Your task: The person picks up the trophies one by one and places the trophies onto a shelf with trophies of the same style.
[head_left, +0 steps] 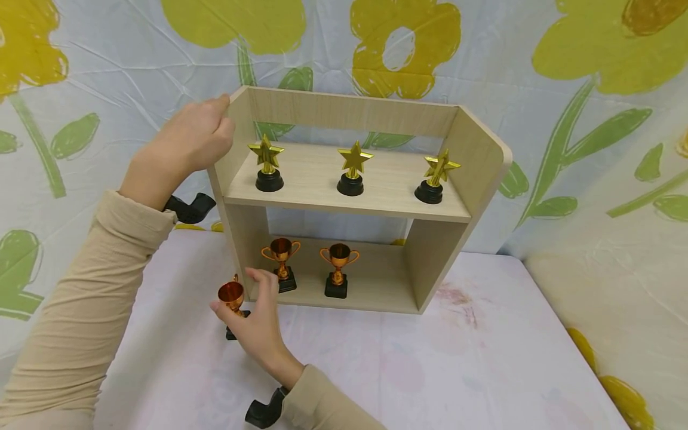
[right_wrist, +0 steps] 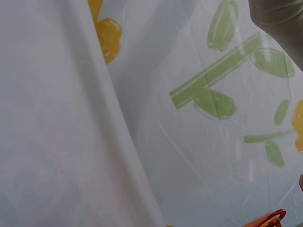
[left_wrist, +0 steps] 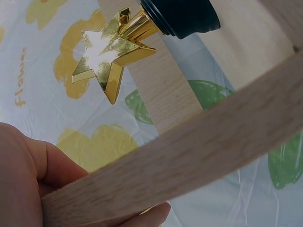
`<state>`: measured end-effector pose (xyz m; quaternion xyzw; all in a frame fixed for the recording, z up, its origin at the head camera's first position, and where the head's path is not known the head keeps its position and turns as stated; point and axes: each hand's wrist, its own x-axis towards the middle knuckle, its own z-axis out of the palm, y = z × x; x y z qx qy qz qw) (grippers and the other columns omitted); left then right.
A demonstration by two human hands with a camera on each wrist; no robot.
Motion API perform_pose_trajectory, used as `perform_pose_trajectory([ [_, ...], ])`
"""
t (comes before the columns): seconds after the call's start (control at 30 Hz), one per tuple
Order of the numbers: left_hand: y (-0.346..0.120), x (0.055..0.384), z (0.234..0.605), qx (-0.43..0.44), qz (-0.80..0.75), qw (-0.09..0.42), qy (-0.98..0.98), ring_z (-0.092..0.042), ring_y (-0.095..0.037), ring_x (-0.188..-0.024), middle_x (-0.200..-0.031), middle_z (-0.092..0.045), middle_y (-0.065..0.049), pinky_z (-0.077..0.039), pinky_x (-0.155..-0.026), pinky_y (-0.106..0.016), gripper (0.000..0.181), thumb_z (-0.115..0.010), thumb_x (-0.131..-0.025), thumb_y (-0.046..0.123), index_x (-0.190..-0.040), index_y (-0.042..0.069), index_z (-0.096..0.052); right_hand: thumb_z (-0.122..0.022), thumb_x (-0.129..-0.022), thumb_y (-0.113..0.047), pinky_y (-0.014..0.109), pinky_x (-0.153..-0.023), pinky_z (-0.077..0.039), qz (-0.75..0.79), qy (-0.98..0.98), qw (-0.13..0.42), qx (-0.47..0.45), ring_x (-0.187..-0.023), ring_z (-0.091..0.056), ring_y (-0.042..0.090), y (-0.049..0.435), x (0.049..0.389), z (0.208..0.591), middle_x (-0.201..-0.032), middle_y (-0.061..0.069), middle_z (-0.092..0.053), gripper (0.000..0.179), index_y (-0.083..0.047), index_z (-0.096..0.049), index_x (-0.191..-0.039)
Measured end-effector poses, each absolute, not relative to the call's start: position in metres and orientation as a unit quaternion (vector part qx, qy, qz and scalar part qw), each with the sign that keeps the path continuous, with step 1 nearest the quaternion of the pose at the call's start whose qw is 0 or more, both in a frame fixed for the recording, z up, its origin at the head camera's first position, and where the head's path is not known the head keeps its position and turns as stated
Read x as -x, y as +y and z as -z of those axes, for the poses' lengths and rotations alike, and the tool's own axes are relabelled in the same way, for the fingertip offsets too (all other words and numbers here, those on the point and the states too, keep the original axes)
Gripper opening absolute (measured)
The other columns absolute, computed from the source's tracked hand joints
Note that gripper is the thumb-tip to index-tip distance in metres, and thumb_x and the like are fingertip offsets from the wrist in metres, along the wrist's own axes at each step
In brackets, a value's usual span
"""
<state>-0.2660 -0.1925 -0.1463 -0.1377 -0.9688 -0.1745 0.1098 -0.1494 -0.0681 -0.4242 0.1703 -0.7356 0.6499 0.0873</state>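
My left hand (head_left: 188,134) grips the upper front edge of the left side panel of a light wooden two-tier shelf (head_left: 344,210). In the left wrist view, the thumb and fingers lie on either side of that panel (left_wrist: 180,156). A bronze cup trophy (head_left: 231,294) with a black base is on the table, left of the shelf. Around it is my right hand (head_left: 263,328), thumb and index finger spread, the thumb partly covering the trophy. A gap shows between index finger and cup. The right wrist view catches only the trophy's rim and handle (right_wrist: 270,220).
On the lower tier stand two more bronze cup trophies, a left one (head_left: 282,254) and a middle one (head_left: 339,263). Three gold star trophies (head_left: 353,164) with black bases line the upper tier. A pale cloth covers the table (head_left: 430,370); a flower-print sheet (head_left: 322,36) hangs behind.
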Motion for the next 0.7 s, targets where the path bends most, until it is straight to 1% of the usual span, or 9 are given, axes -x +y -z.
perform_pose_trajectory([
  [0.23, -0.192, 0.266, 0.146, 0.138, 0.171, 0.110, -0.969, -0.018, -0.040, -0.147, -0.161, -0.017, -0.023, -0.016, -0.120, -0.052, 0.063, -0.017, -0.098, 0.020, -0.157, -0.002, -0.011, -0.079, -0.083, -0.042, 0.049, -0.110, -0.035, -0.649, -0.743, 0.070, -0.151, -0.133, -0.030, 0.008, -0.076, 0.145, 0.434, -0.138, -0.015, -0.031, 0.078, -0.018, -0.038, -0.145],
  [0.4, -0.193, 0.267, 0.147, 0.136, 0.173, 0.107, -0.970, -0.018, -0.040, -0.147, -0.161, -0.017, -0.022, -0.016, -0.120, -0.053, 0.063, -0.017, -0.098, 0.021, -0.157, -0.001, -0.010, -0.080, -0.082, -0.038, 0.048, -0.108, -0.037, -0.653, -0.741, 0.067, -0.144, -0.130, -0.031, 0.009, -0.081, 0.144, 0.439, -0.137, -0.012, -0.031, 0.078, -0.017, -0.037, -0.143],
  [0.57, -0.194, 0.267, 0.147, 0.136, 0.174, 0.107, -0.969, -0.018, -0.040, -0.147, -0.161, -0.016, -0.022, -0.016, -0.120, -0.053, 0.063, -0.017, -0.098, 0.021, -0.157, -0.001, -0.009, -0.080, -0.084, -0.032, 0.041, -0.107, -0.039, -0.657, -0.735, 0.075, -0.147, -0.126, -0.035, 0.009, -0.085, 0.144, 0.441, -0.134, -0.007, -0.034, 0.073, -0.014, -0.038, -0.141],
  [0.7, -0.193, 0.266, 0.147, 0.136, 0.172, 0.107, -0.970, -0.018, -0.040, -0.147, -0.161, -0.017, -0.022, -0.016, -0.120, -0.053, 0.063, -0.017, -0.099, 0.021, -0.157, -0.001, -0.009, -0.079, -0.085, -0.031, 0.035, -0.102, -0.041, -0.648, -0.742, 0.092, -0.148, -0.123, -0.037, 0.009, -0.086, 0.144, 0.442, -0.131, -0.004, -0.037, 0.069, -0.013, -0.040, -0.139],
])
